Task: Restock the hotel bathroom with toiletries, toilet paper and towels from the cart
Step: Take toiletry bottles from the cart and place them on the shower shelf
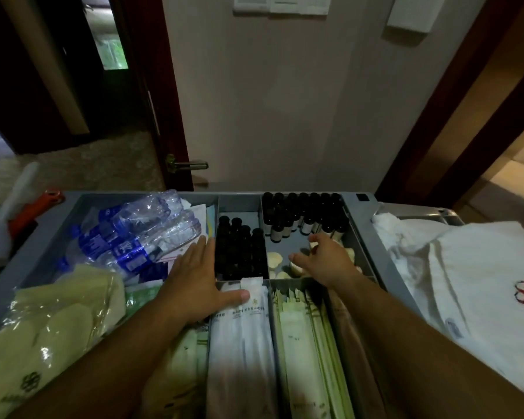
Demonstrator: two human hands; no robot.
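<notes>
One grey cart tray (365, 234) below beige wall (270, 116).

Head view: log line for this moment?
left hand flat on white flat sachets | right hand among cream round soaps | grip unclear

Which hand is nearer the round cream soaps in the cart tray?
Right. The right hand is over the soaps; the left hand lies flat left of the dark bottles beside them.
</notes>
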